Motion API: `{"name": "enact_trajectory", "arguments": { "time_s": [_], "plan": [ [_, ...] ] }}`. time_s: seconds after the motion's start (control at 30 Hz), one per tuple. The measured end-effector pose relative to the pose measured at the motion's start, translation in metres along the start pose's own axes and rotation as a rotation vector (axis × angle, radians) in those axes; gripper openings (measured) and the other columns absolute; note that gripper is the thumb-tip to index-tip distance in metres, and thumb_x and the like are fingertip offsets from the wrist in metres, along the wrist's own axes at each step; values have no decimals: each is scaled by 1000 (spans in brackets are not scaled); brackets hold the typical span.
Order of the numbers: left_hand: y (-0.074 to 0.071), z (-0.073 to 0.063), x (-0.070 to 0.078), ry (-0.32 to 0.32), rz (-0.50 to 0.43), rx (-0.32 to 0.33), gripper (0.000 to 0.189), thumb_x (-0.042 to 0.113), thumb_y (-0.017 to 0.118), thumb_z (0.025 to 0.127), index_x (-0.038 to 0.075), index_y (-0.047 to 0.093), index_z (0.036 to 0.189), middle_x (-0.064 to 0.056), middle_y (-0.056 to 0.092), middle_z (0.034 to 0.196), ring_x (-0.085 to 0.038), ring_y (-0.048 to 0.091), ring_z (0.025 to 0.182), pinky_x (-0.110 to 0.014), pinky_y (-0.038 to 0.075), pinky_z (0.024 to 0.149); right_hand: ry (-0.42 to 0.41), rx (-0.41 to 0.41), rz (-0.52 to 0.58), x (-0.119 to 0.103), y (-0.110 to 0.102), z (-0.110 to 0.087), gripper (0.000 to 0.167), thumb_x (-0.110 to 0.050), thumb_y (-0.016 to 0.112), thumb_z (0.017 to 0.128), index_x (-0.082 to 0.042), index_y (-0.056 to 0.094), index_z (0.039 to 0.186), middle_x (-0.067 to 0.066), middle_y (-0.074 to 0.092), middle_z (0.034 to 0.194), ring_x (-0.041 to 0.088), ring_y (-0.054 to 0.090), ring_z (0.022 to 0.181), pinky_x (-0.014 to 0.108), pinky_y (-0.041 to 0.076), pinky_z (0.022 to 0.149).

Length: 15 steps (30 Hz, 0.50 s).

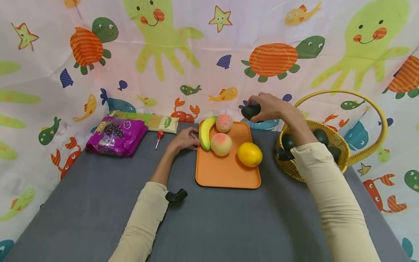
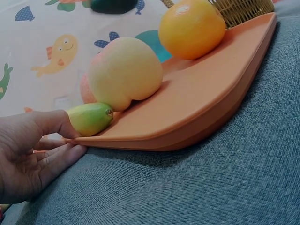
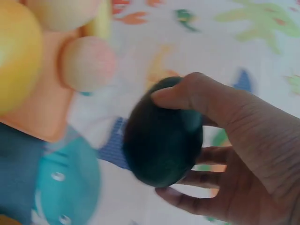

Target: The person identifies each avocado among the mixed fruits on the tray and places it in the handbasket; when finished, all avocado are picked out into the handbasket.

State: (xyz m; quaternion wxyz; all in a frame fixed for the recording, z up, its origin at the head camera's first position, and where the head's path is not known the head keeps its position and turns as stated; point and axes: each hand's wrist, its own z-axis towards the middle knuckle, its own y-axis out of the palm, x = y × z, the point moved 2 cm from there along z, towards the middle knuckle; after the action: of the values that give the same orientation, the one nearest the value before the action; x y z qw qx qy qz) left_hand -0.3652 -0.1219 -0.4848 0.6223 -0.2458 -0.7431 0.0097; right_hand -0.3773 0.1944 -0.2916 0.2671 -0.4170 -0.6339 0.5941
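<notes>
An orange tray (image 1: pixel 226 176) lies on the table with a banana (image 1: pixel 205 134), two peaches (image 1: pixel 221 145) and a round yellow-orange fruit (image 1: pixel 250 154) on it. My left hand (image 1: pixel 186 139) pinches the tray's left rim beside the banana; the left wrist view shows the thumb over the edge and fingers below it. Raised past the tray's back right corner, my right hand (image 1: pixel 269 106) grips a dark green avocado (image 3: pixel 164 136) between thumb and fingers. The avocado is off the table, apart from the tray.
A yellow wicker basket (image 1: pixel 296 171) with a tall handle holds several dark avocados, right of the tray under my right forearm. At the left lie a purple bag (image 1: pixel 118 136), a red lollipop (image 1: pixel 160 135) and a green-and-tan packet (image 1: pixel 160 123). A printed curtain (image 1: pixel 196 80) hangs behind.
</notes>
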Motion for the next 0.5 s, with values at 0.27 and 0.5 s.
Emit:
{"name": "enact_trajectory", "arguments": {
  "time_s": [0.27,0.5],
  "plan": [
    [-4,2,4,11,12,20,60,16,70,94,4,47,149,-12,63,108,-12,69,73,-26,63,72,60,28,-34,23,-20,-88,57,-26,84,85,-6,61,133,23,59,119,35,58,101,52,56,86],
    [-7,-4,1,-5,4,19,62,15,71,94,4,47,149,-13,63,108,-13,70,74,-27,64,72,131,-93,-10,73,5,-145,56,-17,90,80,-2,64,127,19,67,117,31,63,100,48,55,83]
  ]
}}
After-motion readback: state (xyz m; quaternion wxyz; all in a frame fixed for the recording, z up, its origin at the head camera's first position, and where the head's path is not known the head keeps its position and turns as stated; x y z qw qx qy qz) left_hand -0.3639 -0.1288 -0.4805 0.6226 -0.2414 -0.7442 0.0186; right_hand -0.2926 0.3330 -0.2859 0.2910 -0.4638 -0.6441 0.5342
